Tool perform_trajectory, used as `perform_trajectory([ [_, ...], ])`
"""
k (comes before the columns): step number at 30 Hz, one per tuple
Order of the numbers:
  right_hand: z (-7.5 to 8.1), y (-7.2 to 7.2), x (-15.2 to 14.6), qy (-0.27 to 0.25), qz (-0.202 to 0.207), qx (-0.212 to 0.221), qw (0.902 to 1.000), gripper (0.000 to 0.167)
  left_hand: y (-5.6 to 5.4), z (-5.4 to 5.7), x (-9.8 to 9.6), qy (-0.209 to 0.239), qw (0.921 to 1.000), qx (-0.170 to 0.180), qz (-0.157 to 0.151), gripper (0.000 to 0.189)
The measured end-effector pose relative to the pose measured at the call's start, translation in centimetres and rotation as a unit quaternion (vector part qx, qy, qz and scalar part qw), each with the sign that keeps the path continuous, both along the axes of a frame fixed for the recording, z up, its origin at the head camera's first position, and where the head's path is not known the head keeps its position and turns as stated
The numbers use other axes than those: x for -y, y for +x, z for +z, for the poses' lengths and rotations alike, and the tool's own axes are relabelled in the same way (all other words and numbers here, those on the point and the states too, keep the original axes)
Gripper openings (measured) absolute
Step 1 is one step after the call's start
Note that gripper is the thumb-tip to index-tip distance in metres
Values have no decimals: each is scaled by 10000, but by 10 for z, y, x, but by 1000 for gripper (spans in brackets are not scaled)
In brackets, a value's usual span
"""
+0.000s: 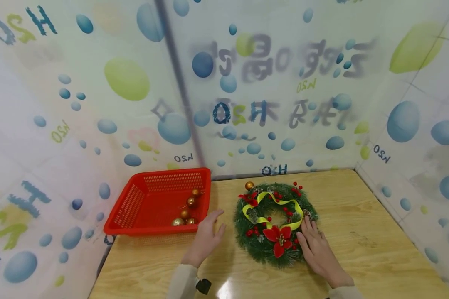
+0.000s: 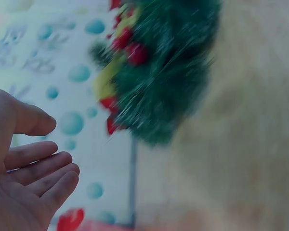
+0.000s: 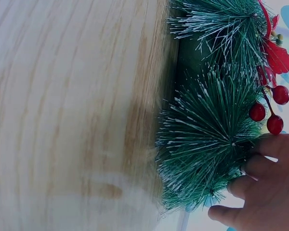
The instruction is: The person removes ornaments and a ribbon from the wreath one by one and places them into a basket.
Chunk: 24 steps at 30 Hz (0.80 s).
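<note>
A green Christmas wreath [image 1: 253, 248] lies flat on the table, trimmed with red berries, pine cones and red poinsettias [image 1: 279, 240]. A wavy yellow ribbon [image 1: 296, 206] loops around its centre, and one gold bauble [image 1: 249, 185] sits at its upper left edge. My right hand [image 1: 317, 250] rests on the wreath's right side; the right wrist view shows its fingers against the green needles [image 3: 216, 130] below some berries [image 3: 275, 124]. Between basket and wreath, my left hand [image 1: 205, 236] holds nothing, its fingers [image 2: 41, 168] relaxed and thumb apart.
A red plastic basket [image 1: 129, 203] stands at the table's left, with several gold baubles [image 1: 191, 202] in its right end. The wooden table [image 1: 363, 236] meets bubble-patterned curtains [image 1: 284, 104] at the back and sides. A dark device [image 1: 203, 286] is strapped at the left wrist.
</note>
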State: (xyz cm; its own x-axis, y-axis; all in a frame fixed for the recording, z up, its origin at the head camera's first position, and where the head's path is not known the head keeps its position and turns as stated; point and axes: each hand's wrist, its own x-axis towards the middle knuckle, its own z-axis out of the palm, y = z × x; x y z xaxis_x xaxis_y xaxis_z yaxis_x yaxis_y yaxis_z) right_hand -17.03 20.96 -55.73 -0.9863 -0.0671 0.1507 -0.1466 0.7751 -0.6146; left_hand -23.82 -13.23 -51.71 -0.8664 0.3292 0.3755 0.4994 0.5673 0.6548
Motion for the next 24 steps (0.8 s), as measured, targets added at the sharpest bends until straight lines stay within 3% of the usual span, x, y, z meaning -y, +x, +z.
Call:
perform_trajectory([
  [6,0,0,0,-35,-23,-46,10000,63,7,-25,-25,-185,9993,126,-314,44],
  [11,0,0,0,-56,-35,-64,10000,63,9,-38,-40,-202,9985,307,-413,50],
  [19,-1,1,1,-25,-18,7,10000,64,12,-52,-52,-284,9883,1401,-536,63],
  [24,0,1,1,-65,-5,72,10000,65,14,-56,-55,-578,9838,1646,-415,67],
])
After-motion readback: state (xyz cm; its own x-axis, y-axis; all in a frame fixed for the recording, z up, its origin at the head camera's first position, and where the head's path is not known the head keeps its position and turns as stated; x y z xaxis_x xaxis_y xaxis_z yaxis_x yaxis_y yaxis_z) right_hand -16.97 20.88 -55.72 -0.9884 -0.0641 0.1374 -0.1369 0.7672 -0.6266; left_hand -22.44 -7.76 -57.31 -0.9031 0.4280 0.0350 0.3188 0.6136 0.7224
